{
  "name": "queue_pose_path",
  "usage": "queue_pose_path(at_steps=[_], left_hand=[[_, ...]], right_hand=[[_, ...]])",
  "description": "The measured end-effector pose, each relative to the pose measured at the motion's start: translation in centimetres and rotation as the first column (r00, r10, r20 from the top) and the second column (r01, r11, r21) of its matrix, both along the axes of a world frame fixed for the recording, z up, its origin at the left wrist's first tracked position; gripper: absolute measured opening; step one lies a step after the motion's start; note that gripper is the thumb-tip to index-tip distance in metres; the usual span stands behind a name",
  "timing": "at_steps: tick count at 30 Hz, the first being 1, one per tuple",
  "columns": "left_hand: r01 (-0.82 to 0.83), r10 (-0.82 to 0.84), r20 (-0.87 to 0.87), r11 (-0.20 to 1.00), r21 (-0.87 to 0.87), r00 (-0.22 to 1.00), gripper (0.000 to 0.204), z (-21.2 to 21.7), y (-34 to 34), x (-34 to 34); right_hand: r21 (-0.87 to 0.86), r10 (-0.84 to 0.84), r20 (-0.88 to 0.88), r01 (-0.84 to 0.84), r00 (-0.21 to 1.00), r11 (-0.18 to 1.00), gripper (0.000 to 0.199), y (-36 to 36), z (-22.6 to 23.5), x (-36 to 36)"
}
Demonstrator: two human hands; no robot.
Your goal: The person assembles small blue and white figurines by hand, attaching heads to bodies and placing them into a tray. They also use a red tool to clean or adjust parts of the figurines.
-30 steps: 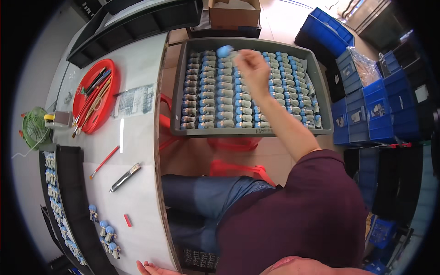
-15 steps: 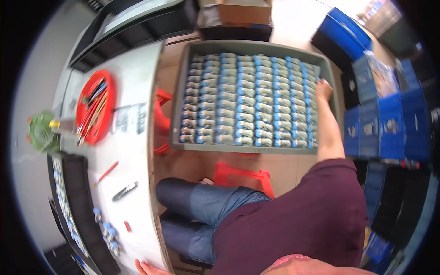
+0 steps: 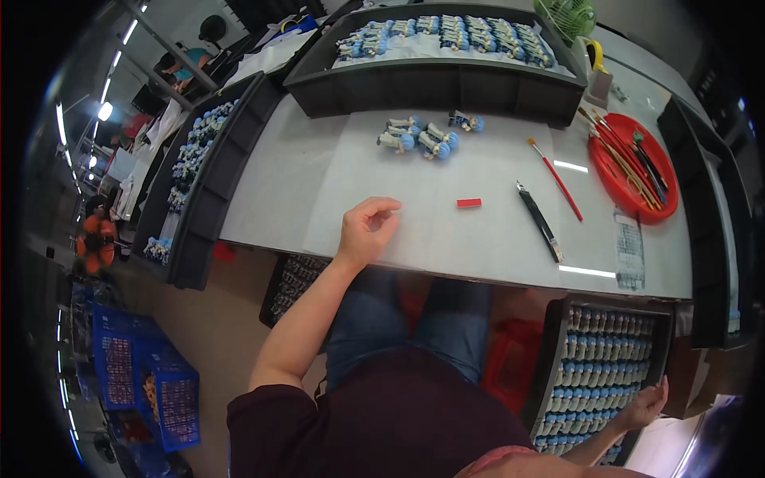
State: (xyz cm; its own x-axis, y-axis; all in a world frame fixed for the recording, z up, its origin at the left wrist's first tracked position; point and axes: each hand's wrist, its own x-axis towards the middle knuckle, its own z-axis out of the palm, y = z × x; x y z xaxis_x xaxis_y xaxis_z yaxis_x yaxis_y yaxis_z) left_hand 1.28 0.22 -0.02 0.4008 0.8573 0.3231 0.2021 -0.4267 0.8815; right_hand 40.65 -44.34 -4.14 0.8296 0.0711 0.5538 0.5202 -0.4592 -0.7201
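Note:
My left hand [image 3: 367, 231] is over the near edge of the white worktable [image 3: 319, 159], its fingers loosely curled and the thumb apart, holding nothing visible. To its right lies a small red block [image 3: 468, 203]. Beyond it, several small blue-haired figurines [image 3: 422, 137] lie in a cluster, with one more figurine [image 3: 466, 121] beside them. Low at the right, my right hand [image 3: 642, 406] is at the right rim of a grey crate [image 3: 550, 374] filled with rows of similar figurines [image 3: 594, 372]. Its fingers are bent together; whatever is between them is too small to make out.
A black tray of figurines [image 3: 430, 88] stands at the table's back, another tray [image 3: 227, 171] at the left. On the right are a craft knife [image 3: 539, 223], a paintbrush [image 3: 558, 183] and a red dish [image 3: 673, 187] of brushes. A red stool [image 3: 510, 358] stands below.
My view has swung from the crate at my right to the worktable. My left hand now shows wholly over the table's near edge. My right hand is still by the crate's right side.

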Motion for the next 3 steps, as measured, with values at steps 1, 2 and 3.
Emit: queue_pose_path(at_steps=[1,2,3], left_hand=[[0.015,-0.014,-0.023,1.0,0.026,1.0,0.017,0.0,0.0,0.6],[0.008,-0.005,-0.053,0.998,0.058,0.999,0.017,0.6,-0.7,0.6],[0.007,-0.002,-0.073,0.997,0.071,0.997,0.017,0.8,-0.8,0.6]], right_hand=[[0.071,0.207,0.121,-0.217,0.971,0.974,0.03,3.9,0.9,0.1],[0.12,0.412,0.246,-0.45,0.877,0.885,0.029,7.2,0.9,0.6],[0.167,0.556,0.161,-0.577,0.816,0.799,0.029,9.2,0.4,1.8]])
